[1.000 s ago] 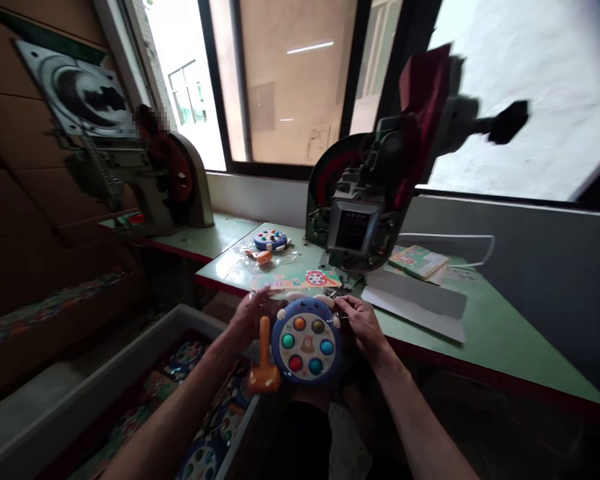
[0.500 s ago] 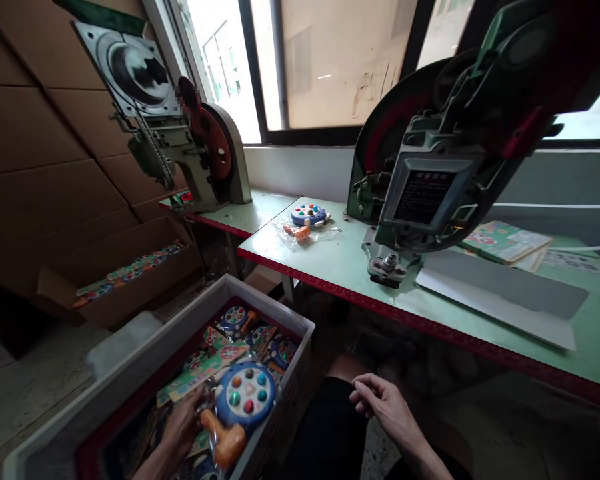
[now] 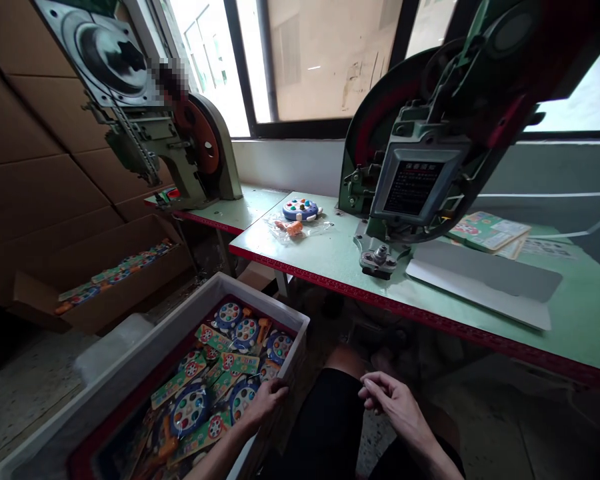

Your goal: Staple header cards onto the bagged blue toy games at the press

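My left hand (image 3: 267, 403) is at the right rim of a pale plastic crate (image 3: 303, 327), fingers loosely stretched and holding nothing. Inside the crate lie several bagged toy sets with printed green cards (image 3: 240, 363). Close to my left forearm is a round blue-and-white toy (image 3: 190, 408) with coloured knobs, beside an orange toy hammer (image 3: 167, 437). My right hand (image 3: 390, 400) hovers by my right knee, its fingers curled against the thumb; I see nothing in it.
A riveting-type press (image 3: 380, 257) stands on the green table (image 3: 320, 267); another machine (image 3: 200, 147) is at left. A bagged toy (image 3: 300, 210) and orange hammer (image 3: 293, 229) lie between them. Folded white card (image 3: 480, 293) and green cards (image 3: 490, 233) lie right. A cardboard box (image 3: 130, 293) holds more sets.
My left hand has let go of the bagged toy set, which lies in the crate, and has moved right to the crate's rim. My right hand is nearly unchanged. The view has shifted slightly.
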Demonstrator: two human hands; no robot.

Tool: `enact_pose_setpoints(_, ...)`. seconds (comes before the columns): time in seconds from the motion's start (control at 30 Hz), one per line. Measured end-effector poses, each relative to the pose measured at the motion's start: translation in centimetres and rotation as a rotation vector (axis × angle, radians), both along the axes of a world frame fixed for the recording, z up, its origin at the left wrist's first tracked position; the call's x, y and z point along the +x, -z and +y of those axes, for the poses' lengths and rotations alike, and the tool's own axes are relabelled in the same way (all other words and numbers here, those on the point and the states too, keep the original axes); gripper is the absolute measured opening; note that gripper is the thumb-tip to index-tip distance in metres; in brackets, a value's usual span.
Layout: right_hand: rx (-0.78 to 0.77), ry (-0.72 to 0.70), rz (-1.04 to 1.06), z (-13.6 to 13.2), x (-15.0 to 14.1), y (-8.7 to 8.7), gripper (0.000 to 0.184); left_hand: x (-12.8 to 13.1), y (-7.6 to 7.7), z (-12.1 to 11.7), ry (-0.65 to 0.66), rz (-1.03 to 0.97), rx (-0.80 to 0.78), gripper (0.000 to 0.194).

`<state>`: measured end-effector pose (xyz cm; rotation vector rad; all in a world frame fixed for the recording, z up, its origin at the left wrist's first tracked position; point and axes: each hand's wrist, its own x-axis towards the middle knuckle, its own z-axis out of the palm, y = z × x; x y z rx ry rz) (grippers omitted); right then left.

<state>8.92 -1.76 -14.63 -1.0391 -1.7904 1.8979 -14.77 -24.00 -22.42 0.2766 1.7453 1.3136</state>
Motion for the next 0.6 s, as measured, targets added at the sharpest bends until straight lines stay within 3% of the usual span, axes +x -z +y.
enact_pose_setpoints(0.1,0.118,0.013,-0.054,1.7,2.0,-2.0,0.056,-0.1,0.2,-0.3,0.132,0.133,-0.093,0.027)
enact_pose_setpoints(0.17,0.276,0.099,-0.078,3.6,3.5,-4.5,0.053,-0.5,0.2,-0.6,0.201,0.200,-0.139,0.031)
enact_pose_setpoints(0.23,0.501,0.254,-0.095,6.1,5.2,-7.9,0.050,-0.7,0.1,-0.8,0.256,0.255,-0.168,0.035)
enact_pose_setpoints(0.37,1.092,0.641,-0.183,13.2,8.0,-15.0,0.047,-0.6,0.6,-0.6,0.339,0.343,-0.186,0.044)
enact_pose_setpoints(0.47,1.476,0.646,-0.387,19.5,8.8,-18.2,0.057,-0.8,0.9,0.0,0.385,0.423,-0.185,0.047)
enact_pose_setpoints(0.6,1.579,0.435,-0.672,26.3,7.7,-18.4,0.069,-1.1,0.6,1.1,0.406,0.488,-0.167,0.049)
